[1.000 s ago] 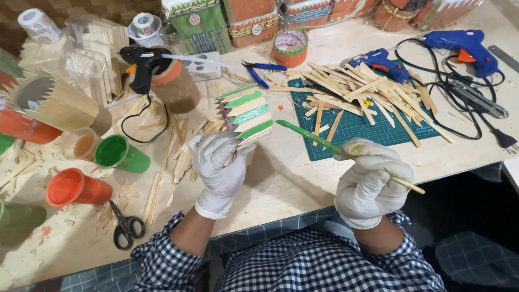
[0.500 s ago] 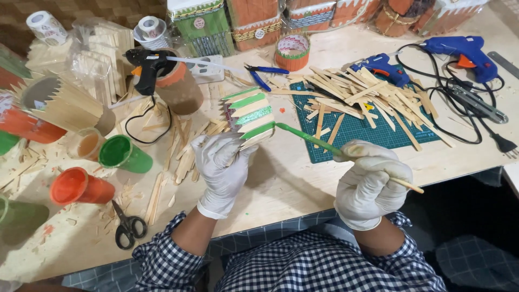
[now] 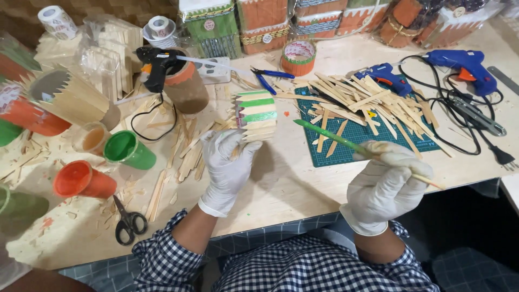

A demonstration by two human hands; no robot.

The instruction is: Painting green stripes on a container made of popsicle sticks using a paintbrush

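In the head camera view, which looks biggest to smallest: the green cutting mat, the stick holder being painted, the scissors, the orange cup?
1. green cutting mat
2. stick holder
3. orange cup and scissors: they look alike, too close to rank.

Your hands (image 3: 227,162) wear thin, matt white rubbery gloves, the left holding a cup of bare and green-painted wooden sticks (image 3: 256,115), the right a green-smeared wooden brush (image 3: 346,144), over the pale, smooth wooden surface (image 3: 292,186) and matt green cutting mat (image 3: 357,135).
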